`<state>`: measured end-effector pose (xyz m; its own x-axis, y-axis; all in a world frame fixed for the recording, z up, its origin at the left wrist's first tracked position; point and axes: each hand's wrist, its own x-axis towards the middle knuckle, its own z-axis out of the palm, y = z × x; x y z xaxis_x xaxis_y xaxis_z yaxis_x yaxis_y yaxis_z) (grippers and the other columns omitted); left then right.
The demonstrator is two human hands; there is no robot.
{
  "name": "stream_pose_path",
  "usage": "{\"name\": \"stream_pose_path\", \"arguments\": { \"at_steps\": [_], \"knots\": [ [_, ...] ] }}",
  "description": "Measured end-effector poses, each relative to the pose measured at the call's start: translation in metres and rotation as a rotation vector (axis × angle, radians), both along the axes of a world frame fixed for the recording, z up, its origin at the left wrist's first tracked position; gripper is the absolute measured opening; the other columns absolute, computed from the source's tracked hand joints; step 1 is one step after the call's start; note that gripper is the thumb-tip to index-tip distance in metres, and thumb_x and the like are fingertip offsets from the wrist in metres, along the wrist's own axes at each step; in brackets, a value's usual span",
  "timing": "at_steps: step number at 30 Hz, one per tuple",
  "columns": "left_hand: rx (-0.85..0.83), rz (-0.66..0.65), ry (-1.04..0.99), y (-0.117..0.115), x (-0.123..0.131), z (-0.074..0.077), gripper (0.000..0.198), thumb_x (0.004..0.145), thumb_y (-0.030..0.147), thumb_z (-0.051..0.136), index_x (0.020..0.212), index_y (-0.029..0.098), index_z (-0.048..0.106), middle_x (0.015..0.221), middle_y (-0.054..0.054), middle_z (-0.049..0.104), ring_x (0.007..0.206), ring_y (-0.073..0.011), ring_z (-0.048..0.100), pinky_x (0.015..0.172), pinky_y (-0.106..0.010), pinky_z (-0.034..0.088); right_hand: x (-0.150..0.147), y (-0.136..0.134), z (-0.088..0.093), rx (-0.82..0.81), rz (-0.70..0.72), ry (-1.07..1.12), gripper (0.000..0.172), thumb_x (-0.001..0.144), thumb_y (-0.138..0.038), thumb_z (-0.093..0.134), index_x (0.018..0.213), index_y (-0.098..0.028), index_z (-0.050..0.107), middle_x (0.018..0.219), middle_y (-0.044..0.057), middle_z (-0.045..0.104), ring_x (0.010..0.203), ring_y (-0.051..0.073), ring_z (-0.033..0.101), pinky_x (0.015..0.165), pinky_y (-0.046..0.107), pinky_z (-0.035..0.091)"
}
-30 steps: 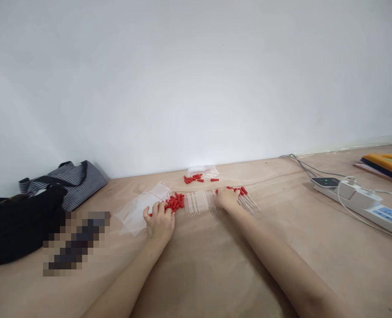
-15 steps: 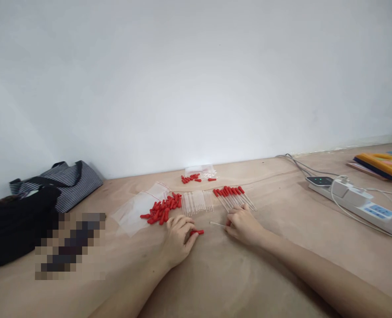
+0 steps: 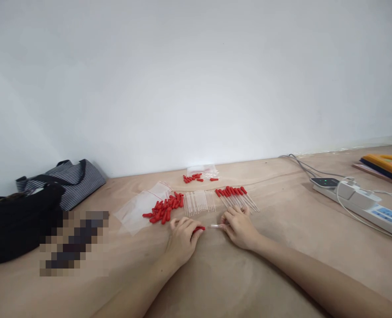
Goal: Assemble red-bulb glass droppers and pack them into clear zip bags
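Note:
Between the thumb and fingers of my left hand (image 3: 183, 238) is a red rubber dropper bulb (image 3: 199, 229), its mouth facing right. My right hand (image 3: 238, 227) pinches a clear dropper tube (image 3: 215, 225), whose end points left at the bulb with a small gap between them. A heap of red bulbs (image 3: 162, 210) lies beyond my left hand. A row of bare clear tubes (image 3: 199, 203) lies beside the heap. Behind my right hand, several droppers with red bulbs fitted (image 3: 232, 192) lie side by side.
Clear plastic bags (image 3: 134, 212) lie left of the heap; another bag (image 3: 207, 170) with a few bulbs is near the wall. A striped bag (image 3: 83, 181) and a black bag (image 3: 20, 221) stand left. A white power strip (image 3: 378, 210) with cables and a yellow object (image 3: 384, 163) are right.
My right hand has moved a little left and turned the tube level, toward the bulb. My left hand has brought the bulb slightly nearer to it. The view has shifted a little.

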<state>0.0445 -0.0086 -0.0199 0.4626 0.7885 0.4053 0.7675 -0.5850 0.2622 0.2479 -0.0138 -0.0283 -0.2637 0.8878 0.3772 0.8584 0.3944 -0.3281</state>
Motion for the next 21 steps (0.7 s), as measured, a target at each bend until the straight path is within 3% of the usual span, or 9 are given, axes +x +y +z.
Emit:
{"name": "stream_pose_path", "arguments": {
  "at_steps": [7, 13, 21],
  "knots": [
    [0.032, -0.002, -0.007, -0.001, 0.001, -0.001, 0.011, 0.085, 0.022, 0.044, 0.082, 0.022, 0.055, 0.082, 0.001, 0.065, 0.083, -0.0173, 0.055, 0.084, -0.041, 0.023, -0.012, -0.007, -0.003, 0.095, 0.059, 0.085, 0.013, 0.083, -0.019, 0.045, 0.078, -0.021, 0.056, 0.077, 0.0, 0.063, 0.081, 0.016, 0.049, 0.082, 0.037, 0.019],
    [0.038, -0.011, -0.001, -0.001, 0.001, -0.001, 0.014, 0.085, 0.023, 0.043, 0.083, 0.022, 0.056, 0.083, 0.001, 0.066, 0.083, -0.0172, 0.055, 0.088, -0.041, 0.023, -0.014, -0.009, -0.004, 0.137, 0.112, 0.038, 0.015, 0.084, -0.022, 0.045, 0.082, -0.024, 0.06, 0.077, 0.0, 0.063, 0.081, 0.016, 0.048, 0.083, 0.037, 0.018],
    [0.04, -0.04, -0.052, -0.001, 0.001, 0.0, 0.013, 0.082, 0.023, 0.05, 0.083, 0.026, 0.063, 0.073, 0.002, 0.068, 0.077, -0.0171, 0.056, 0.089, -0.044, 0.021, -0.019, -0.014, -0.006, 0.151, 0.192, 0.068, 0.013, 0.082, -0.019, 0.044, 0.077, -0.02, 0.056, 0.071, 0.0, 0.06, 0.077, 0.014, 0.046, 0.083, 0.036, 0.017]
  ]
}}
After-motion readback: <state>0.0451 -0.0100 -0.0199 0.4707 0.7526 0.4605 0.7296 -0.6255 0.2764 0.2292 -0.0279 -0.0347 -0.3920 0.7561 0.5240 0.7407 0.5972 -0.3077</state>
